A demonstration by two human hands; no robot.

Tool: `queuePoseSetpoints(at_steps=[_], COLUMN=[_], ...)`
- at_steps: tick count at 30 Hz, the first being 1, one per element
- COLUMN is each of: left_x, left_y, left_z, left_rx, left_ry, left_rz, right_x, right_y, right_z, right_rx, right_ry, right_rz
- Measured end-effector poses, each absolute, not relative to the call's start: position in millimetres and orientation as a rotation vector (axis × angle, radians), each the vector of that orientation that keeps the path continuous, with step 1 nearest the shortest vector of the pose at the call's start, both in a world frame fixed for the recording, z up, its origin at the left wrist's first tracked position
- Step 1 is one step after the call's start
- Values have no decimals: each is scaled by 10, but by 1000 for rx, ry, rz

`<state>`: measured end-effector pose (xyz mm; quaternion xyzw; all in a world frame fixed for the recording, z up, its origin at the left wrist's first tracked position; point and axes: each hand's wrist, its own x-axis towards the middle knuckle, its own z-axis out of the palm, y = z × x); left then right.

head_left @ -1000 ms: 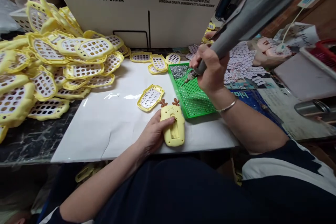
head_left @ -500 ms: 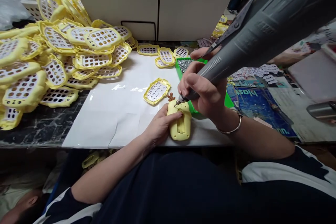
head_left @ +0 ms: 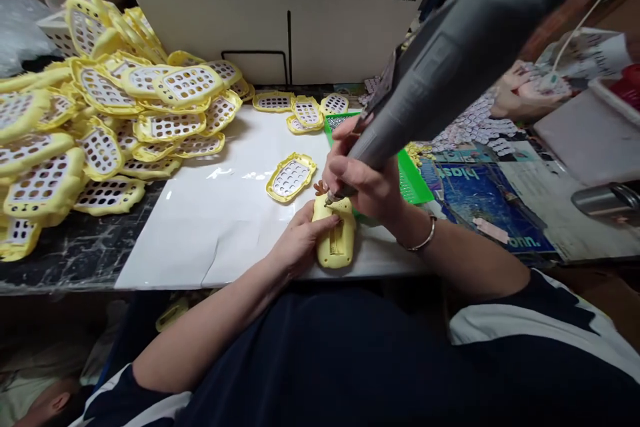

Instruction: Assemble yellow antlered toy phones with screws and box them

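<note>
Screwdriver [head_left: 440, 73] on the job: the head view shows one grey power screwdriver slanting down from the upper right, its bit touching the top end of one yellow toy shell [head_left: 336, 243]. The toy shell lies back-up at the near edge of the white sheet [head_left: 215, 227] on the counter [head_left: 75, 260]. Right hand [head_left: 360, 180] is wrapped tight around the nose of the tool, fingers closed on it, one metal bangle [head_left: 423, 240] on that wrist. Left hand [head_left: 300, 243] grips the shell's left side, thumb laid across its back, pinning it flat. One brown antler [head_left: 318, 187] peeks out past the shell's top, just beside the right hand. To the left of that, one yellow faceplate [head_left: 291, 177] with rows of holes lies alone on the sheet. Further back, three more sit in a small cluster [head_left: 306, 112] at the foot of the one cardboard box [head_left: 280, 7]. Behind the right hand is one green tray [head_left: 413, 177], partly hidden by hand and tool, with a heap of small screws [head_left: 341, 121] in its far corner. Left side of the counter holds a big pile [head_left: 125, 113] of the same faceplates, too many to count. Far right, one steel flask [head_left: 605, 200] lies on its side.
</note>
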<state>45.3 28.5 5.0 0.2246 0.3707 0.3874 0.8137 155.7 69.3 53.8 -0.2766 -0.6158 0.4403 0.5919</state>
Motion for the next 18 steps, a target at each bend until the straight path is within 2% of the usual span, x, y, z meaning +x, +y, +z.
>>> queuePoseSetpoints(at_steps=[3,8,13,18], left_x=[440,353,303,318], left_y=[282,276,265,253], left_z=[94,161,167,150], left_rx=[433,263,149,148], left_ry=[830,759,594,600], left_rz=[850,925,917,913], right_x=[1662,1932,2021,1954], right_y=[793,1247,1556,1578], right_z=[783,711,400,338], right_rx=[-449,-698,-813,-835], right_ry=[-1309,-1228,-1165,-1154], right_rz=[962,650,682,742])
